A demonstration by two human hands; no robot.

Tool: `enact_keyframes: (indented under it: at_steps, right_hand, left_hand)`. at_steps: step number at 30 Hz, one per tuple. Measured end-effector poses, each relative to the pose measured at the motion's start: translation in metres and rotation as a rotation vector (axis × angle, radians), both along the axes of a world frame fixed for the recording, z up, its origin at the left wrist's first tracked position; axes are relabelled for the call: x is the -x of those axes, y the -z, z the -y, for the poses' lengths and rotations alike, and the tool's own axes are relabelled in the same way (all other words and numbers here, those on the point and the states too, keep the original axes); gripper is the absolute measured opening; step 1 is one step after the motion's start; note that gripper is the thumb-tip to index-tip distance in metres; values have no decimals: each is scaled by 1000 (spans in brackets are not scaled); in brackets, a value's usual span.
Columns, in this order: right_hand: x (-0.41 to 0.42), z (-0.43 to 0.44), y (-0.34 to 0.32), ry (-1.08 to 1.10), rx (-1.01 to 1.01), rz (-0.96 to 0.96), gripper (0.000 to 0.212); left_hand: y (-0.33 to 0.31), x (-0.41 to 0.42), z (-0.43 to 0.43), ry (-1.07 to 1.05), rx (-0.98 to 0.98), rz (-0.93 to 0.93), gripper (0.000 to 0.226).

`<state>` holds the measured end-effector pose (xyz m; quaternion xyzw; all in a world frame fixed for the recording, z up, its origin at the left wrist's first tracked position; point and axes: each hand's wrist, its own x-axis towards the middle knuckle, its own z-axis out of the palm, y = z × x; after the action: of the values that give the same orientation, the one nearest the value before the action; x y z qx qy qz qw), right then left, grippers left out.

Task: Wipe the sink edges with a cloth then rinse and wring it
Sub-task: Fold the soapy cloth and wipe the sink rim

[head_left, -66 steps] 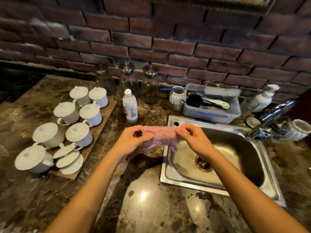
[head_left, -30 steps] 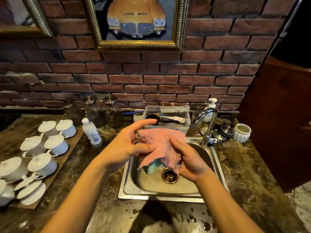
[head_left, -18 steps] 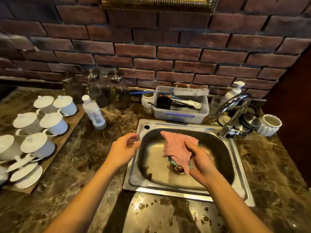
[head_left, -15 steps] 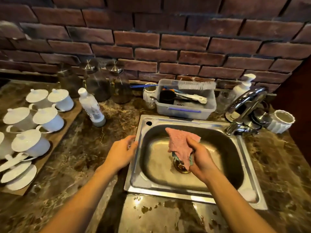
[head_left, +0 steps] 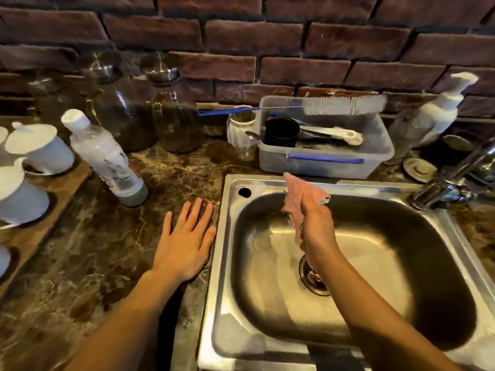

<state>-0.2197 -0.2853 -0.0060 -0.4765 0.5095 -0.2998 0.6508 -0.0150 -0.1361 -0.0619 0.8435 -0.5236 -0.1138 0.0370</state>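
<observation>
Left hand has settled flat on counter, fingers released; right hand grasps cloth.

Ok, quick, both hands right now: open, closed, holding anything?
Left hand: open, fingers straight, flat on the marble counter beside the sink.
Right hand: holds the pink cloth above the sink basin.
</observation>
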Motion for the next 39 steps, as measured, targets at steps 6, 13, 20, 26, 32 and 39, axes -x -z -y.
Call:
enact_keyframes:
  at_steps: [6, 13, 20, 26, 32, 39]
  right_hand:
    - [-46, 5, 23, -144, 356, -115, 47]
    - [-73, 8, 53, -179, 484, -269, 52]
    - [-78, 4, 63, -265, 481, -274, 49]
    - [-70, 4, 61, -263, 375, -184, 47]
    - [-71, 8, 49, -251, 357, -183, 42]
    - [-76, 13, 52, -301, 359, -229, 39]
  left_hand:
    - [4, 1, -4, -15, 55, 6, 61]
    - [8, 1, -3, -25, 74, 36, 60]
    - [5, 2, -1, -37, 60, 36, 60]
    - [9, 1, -2, -12, 76, 59, 58]
    - [8, 2, -2, -16, 60, 62, 58]
    - [5, 2, -1, -30, 56, 52, 58]
